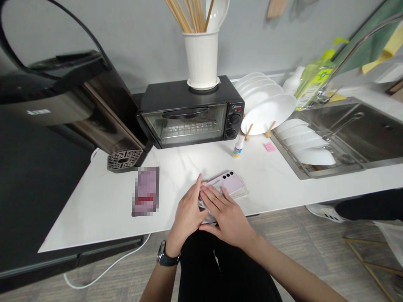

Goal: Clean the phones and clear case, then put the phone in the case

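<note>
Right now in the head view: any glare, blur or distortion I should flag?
Head view: strong wide-angle bending, the black appliance at left and the faucet curve. Glare washes the white counter before the toaster oven. A flat dark item is pixelated. Both hands, left and right, on the pink phone, are sharp; the stacked plates look slightly overexposed.

A white counter (103, 201) runs across the middle of the frame. A black toaster oven (189, 113) sits on it at the top middle. A small bottle (238, 147) and a pink note (270, 147) lie to its right. A phone (228, 183) lies near the front edge, with another phone (146, 191) to its left.
</note>
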A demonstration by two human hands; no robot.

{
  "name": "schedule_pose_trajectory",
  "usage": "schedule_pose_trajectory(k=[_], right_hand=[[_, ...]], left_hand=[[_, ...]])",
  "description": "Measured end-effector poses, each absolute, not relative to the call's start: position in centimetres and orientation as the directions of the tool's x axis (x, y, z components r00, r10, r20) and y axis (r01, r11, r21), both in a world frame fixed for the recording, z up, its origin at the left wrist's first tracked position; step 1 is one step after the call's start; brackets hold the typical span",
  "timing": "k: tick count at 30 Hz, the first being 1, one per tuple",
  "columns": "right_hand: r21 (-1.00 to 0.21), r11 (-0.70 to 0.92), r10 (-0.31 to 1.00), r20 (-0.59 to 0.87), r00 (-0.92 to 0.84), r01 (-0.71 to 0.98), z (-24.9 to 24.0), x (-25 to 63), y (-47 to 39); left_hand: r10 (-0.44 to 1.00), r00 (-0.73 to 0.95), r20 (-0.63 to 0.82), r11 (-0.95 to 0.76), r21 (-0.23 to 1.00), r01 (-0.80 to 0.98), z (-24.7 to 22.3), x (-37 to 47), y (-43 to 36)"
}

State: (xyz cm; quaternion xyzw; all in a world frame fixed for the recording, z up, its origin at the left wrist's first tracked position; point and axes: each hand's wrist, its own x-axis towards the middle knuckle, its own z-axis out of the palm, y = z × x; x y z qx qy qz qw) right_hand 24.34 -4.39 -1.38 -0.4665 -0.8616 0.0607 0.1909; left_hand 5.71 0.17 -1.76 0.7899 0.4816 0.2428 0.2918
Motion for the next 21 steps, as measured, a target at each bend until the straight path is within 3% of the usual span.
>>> schedule_pose_trajectory(k=[2,8,17,21], right_hand=[[-0.277,0.541,0.838,0.260,-0.480,0.794,-1.6,26.1,-5.7],[-0.238,0.293,0.928,0.305,-0.215,0.926,-2.7,30.8,-2.7],[-0.293,0.551,0.831,0.277,-0.482,0.781,-1.4,24.9,-5.6],[-0.249,0.393,0.903,0.288,-0.320,0.885,-2.1,28.9,-5.1]], left_hand=[[0.907,0.409,0.098,-0.356,0.698,0.621,-1.7,5.8,0.2],[0.906,0.407,0.116,-0.364,0.704,0.610,-1.4,5.9,0.3],[0.903,0.415,0.115,-0.365,0.716,0.595,-1.4,5.7,0.2],[0.904,0.412,0.112,-0.360,0.718,0.595,-1.2,6.0,0.3]])
